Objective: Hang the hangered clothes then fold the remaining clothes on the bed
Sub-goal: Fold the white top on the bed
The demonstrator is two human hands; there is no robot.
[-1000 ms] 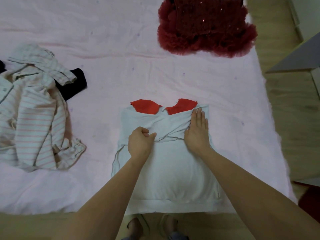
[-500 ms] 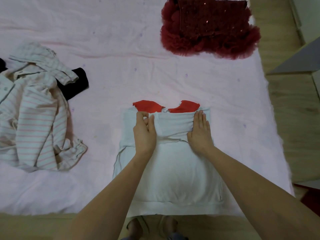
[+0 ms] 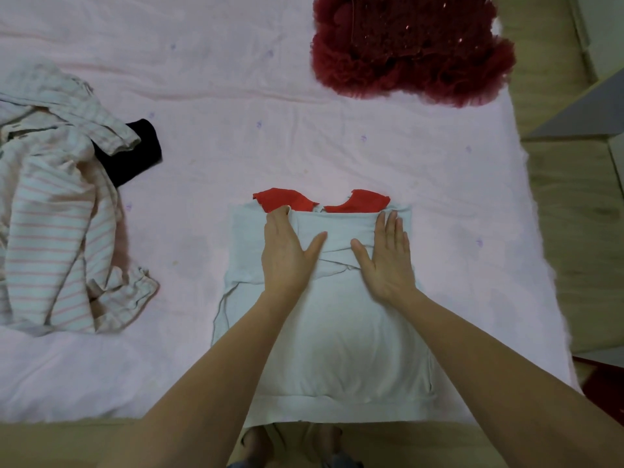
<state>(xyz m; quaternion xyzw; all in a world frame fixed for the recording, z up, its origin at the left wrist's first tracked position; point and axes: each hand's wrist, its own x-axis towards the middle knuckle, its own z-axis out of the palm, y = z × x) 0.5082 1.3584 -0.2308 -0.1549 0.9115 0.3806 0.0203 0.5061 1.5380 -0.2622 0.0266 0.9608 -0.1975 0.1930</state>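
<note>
A white top with a red collar [image 3: 324, 332] lies flat at the near edge of the bed [image 3: 236, 146], hem toward the person, its sleeves folded across the chest. The left hand [image 3: 287, 251] and the right hand [image 3: 388, 255] both rest flat on the folded sleeves, fingers straight, thumbs spread, gripping nothing. A crumpled pink-striped garment [image 3: 57, 211] lies over a black garment [image 3: 135, 153] at the left edge; a dark red tulle dress [image 3: 412, 49] lies at the far right corner.
</note>
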